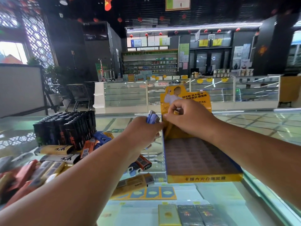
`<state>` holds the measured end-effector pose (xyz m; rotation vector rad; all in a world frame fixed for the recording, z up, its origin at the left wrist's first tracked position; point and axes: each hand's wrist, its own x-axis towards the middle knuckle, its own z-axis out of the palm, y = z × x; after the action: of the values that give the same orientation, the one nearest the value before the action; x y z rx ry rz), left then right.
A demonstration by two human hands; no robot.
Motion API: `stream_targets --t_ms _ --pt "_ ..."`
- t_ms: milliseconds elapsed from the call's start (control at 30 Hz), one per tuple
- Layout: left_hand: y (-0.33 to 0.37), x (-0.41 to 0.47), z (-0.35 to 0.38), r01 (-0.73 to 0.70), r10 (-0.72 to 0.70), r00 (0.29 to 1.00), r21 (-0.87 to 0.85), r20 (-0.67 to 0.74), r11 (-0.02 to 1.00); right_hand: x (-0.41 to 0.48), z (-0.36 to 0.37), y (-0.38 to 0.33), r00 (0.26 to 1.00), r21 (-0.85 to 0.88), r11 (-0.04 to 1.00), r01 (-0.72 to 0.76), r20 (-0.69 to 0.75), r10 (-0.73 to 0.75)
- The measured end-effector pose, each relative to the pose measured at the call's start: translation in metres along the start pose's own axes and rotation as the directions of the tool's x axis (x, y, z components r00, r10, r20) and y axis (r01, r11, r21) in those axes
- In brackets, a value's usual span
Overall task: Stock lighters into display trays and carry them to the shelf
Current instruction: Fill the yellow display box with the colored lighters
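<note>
A yellow display tray [204, 178] with a brown slotted insert and a tall yellow back card stands on the glass counter. My right hand [190, 118] pinches a yellow lighter [176, 112] at the tray's far left corner. My left hand [143, 131] grips a bunch of blue lighters [152, 118] just left of the tray. Loose lighters [48, 167] in red, yellow, black and blue lie in a heap at the left.
A filled block of black lighters [65, 129] stands upright at the back left. More loose lighters [140, 165] lie beside the tray's left wall. The glass counter [267, 126] shows boxed goods beneath. Glass showcases and shelves stand across the aisle.
</note>
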<state>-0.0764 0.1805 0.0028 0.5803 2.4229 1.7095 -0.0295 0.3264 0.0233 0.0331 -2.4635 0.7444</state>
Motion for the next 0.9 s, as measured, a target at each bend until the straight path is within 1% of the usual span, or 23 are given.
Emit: stream_targets --t_ms 67,133,167,200,267,433,633,700,800,900 --pt "0.001 -0.001 0.0 -0.002 0.002 1.0 -0.001 -0.001 1.0 -0.001 -0.001 0.001 0.998 -0.122 0.991 0.055 -0.026 -0.058" --pt "0.002 -0.002 0.0 -0.005 0.005 1.0 0.009 -0.005 1.0 -0.005 0.0 0.0 0.988 -0.281 0.95 0.137 -0.029 -0.151" --pt "0.002 -0.002 -0.001 -0.007 0.007 1.0 0.016 -0.004 1.0 -0.007 0.001 0.0 0.983 -0.322 0.932 0.166 -0.02 -0.182" --pt "0.002 -0.002 -0.001 -0.009 0.009 1.0 0.021 -0.003 1.0 -0.009 0.001 0.0 0.98 -0.325 0.928 0.183 -0.012 -0.197" --pt "0.001 -0.002 -0.001 -0.011 0.012 1.0 0.021 -0.005 1.0 -0.011 0.002 0.001 0.975 -0.273 0.939 0.209 -0.014 -0.221" --pt "0.001 -0.003 -0.002 -0.018 0.019 1.0 0.038 -0.006 0.999 -0.014 0.006 0.006 0.961 -0.176 0.95 0.257 -0.06 -0.27" --pt "0.002 -0.005 -0.001 -0.021 0.021 1.0 0.012 0.0 1.0 -0.016 0.01 0.009 0.964 -0.144 0.963 0.229 -0.104 -0.245" --pt "0.002 -0.005 -0.001 -0.025 0.025 1.0 0.019 -0.004 1.0 -0.014 0.011 0.011 0.973 -0.156 0.968 0.198 -0.085 -0.213" --pt "0.001 -0.005 -0.002 -0.025 0.026 1.0 0.027 -0.004 0.999 -0.013 0.014 0.014 0.977 -0.235 0.953 0.193 -0.042 -0.208" --pt "0.004 -0.008 -0.002 -0.03 0.03 1.0 -0.01 -0.01 1.0 -0.015 0.014 0.015 0.978 -0.285 0.94 0.187 -0.037 -0.205"
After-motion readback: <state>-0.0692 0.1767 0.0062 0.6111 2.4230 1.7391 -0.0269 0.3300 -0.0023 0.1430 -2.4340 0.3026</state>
